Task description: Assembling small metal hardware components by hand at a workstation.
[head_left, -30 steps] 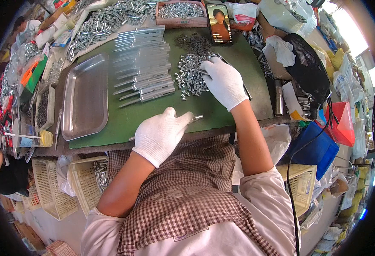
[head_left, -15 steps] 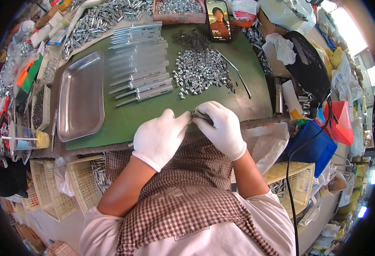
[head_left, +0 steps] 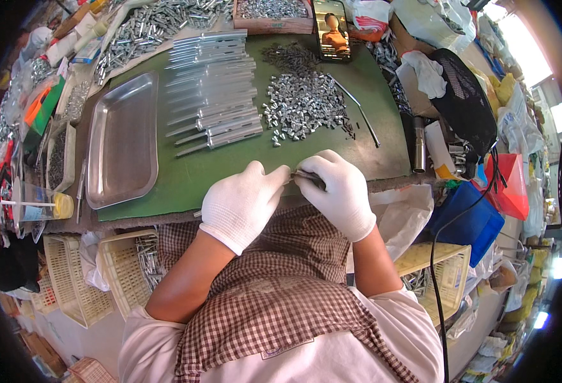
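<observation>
head view: both hands gloved in white, meeting at the near edge of the green mat (head_left: 185,182), just below picture centre. left hand (head_left: 243,204) and right hand (head_left: 340,191) are fingertip to fingertip, both pinched closed on one small dark metal piece (head_left: 306,176) held between them; its exact shape is too hidden by the gloves to tell. at 12 o'clock from the hands, well apart on the mat, a loose heap of small silver parts (head_left: 303,105); a darker heap (head_left: 290,57) further toward 12. at 11 o'clock, a row of long silver rods (head_left: 214,89) lying side by side. at 10 o'clock, a shallow steel tray (head_left: 121,147) on the mat's left part. at 1 o'clock, a thin bent wire (head_left: 361,112) beside the silver heap, and a phone (head_left: 332,29) standing at the mat's far edge. at 8 o'clock, below the table edge, a cream plastic basket (head_left: 124,274) holding metal pieces. checked apron (head_left: 274,300) over the lap.
</observation>
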A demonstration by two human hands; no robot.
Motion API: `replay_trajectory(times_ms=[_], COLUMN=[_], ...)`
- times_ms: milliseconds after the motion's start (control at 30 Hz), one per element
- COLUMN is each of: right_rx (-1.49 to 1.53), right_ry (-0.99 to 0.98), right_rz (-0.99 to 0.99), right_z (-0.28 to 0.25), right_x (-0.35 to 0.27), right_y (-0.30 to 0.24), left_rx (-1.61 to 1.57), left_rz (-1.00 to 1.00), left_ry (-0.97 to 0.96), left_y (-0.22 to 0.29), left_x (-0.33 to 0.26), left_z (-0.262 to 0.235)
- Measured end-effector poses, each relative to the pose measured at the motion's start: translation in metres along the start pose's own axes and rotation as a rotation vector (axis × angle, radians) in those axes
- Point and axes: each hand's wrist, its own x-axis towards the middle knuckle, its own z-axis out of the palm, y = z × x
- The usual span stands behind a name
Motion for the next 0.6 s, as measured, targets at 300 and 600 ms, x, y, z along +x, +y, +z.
replay_trajectory(times_ms=[300, 600], right_rx=[-0.284, -0.254], right_ry=[0.146, -0.002], right_rz=[-0.019, -0.021], right_z=[-0.003, -0.015], right_x=[0.044, 0.025], right_y=[0.037, 0.031], left_rx=[-0.019, -0.008], left_rz=[-0.024, -0.014], left_ry=[-0.015, -0.016], left_y=[0.001, 0.000], left_x=[-0.001, -0.002], left_z=[0.002, 0.001])
